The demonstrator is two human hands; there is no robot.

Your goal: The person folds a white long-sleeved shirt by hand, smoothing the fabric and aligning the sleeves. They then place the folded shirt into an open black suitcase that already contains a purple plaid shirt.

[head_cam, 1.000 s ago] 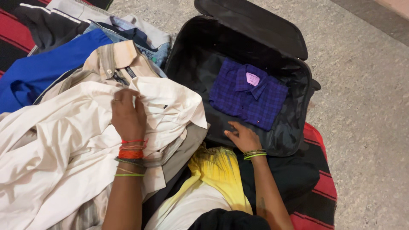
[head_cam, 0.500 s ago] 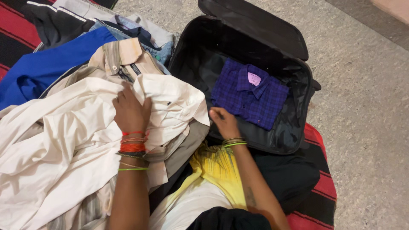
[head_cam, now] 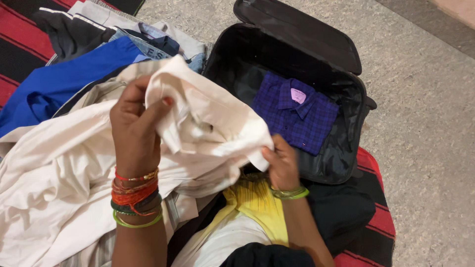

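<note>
1. Cream cloth, soft and full of folds: that is the shirt (head_cam: 208,123), held up in the air over the clothes pile (head_cam: 54,188).
2. The left hand (head_cam: 133,128) has its fingers closed tight on the top of the shirt, thumb pressed on the cloth.
3. The right hand (head_cam: 282,163) pinches the shirt's lower edge, fingers curled shut around it, just beside the suitcase (head_cam: 341,158).
4. The suitcase is black, boxy and open, with its lid (head_cam: 302,32) tipped back. Its inside looks smooth and shiny.
5. In the suitcase lies one folded purple check shirt (head_cam: 297,116), flat and neat, collar up.
6. Next to the pile sits a smooth blue top (head_cam: 64,81) and a dark jacket (head_cam: 74,34).
7. Yellow cloth (head_cam: 257,207) lies under the right wrist.
8. A red and black striped mat (head_cam: 376,217) is on the speckled stone floor (head_cam: 425,113).
</note>
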